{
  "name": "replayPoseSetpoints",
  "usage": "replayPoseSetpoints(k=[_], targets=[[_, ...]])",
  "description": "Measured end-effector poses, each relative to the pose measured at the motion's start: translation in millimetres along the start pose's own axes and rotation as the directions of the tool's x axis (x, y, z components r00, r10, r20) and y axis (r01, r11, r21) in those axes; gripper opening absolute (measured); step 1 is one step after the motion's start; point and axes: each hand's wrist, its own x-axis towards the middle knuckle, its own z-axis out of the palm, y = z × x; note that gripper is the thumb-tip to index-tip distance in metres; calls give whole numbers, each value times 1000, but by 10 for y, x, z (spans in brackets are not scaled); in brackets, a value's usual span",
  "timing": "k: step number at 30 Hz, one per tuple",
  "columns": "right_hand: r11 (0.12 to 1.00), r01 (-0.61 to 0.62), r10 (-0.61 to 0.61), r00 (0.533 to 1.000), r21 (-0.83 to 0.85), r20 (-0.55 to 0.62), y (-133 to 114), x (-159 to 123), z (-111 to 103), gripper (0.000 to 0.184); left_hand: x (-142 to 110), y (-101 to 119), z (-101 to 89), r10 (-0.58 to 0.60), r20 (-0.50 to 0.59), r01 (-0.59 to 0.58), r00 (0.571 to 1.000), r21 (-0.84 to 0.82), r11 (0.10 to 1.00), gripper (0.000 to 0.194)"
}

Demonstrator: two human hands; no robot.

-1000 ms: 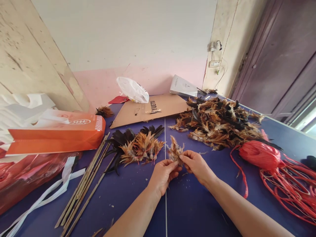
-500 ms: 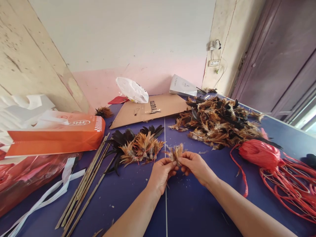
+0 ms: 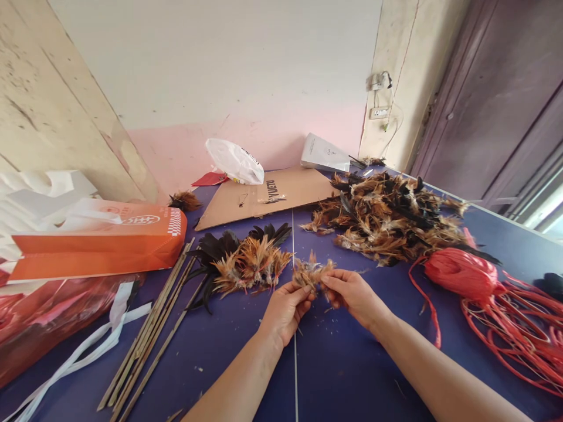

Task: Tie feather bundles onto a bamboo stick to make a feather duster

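Between my two hands is a small tuft of brown and greyish feathers (image 3: 309, 272), held just above the blue table (image 3: 334, 375). My left hand (image 3: 288, 306) pinches its lower left part between thumb and fingers. At its right side, my right hand (image 3: 349, 293) grips some of the feathers with thumb and forefinger; the other fingers curl beneath. Just left of the tuft lie several feather bundles (image 3: 255, 261), brown with black ones behind, with bits of pink at their bases. A large loose pile of brown and black feathers (image 3: 391, 217) lies beyond my right hand.
Thin sticks (image 3: 149, 334) lie left of my left forearm, near an orange paper bag (image 3: 97, 246) and white straps (image 3: 105, 334). Red plastic twine (image 3: 461, 275) spreads at the right. Behind are a cardboard sheet (image 3: 268, 193), a white plastic bag (image 3: 233, 159) and a white box (image 3: 324, 153).
My hands have moved slightly apart, my right hand to the right. The tuft between them is now spread wider.
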Motion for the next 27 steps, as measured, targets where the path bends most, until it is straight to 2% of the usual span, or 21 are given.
replayPoseSetpoints(k=[3,8,11,15,18,23,27], targets=[[999,-52,52,999,-2,0,-12,11,-45,27,-12,22,0,2,2,-2,1000,-40,999,11],[989,-145,145,983,-4,116,1,-2,-30,28,-18,9,0,9,48,-6,999,-56,998,12],[980,-168,152,978,110,144,10,-6,-4,29,-14,3,-1,8,61,-4,998,-58,998,12],[932,-201,173,978,302,116,23,12,20,28,-28,3,5,-39,93,46,995,-70,996,12],[896,-220,195,975,385,102,41,31,30,26,-40,-3,7,-85,124,95,989,-75,993,10],[917,-178,182,983,358,24,58,49,4,24,-21,-2,-13,-100,90,107,991,-82,991,12],[952,-129,129,991,279,16,65,62,-34,27,-4,5,-20,-94,55,98,994,-79,992,12]])
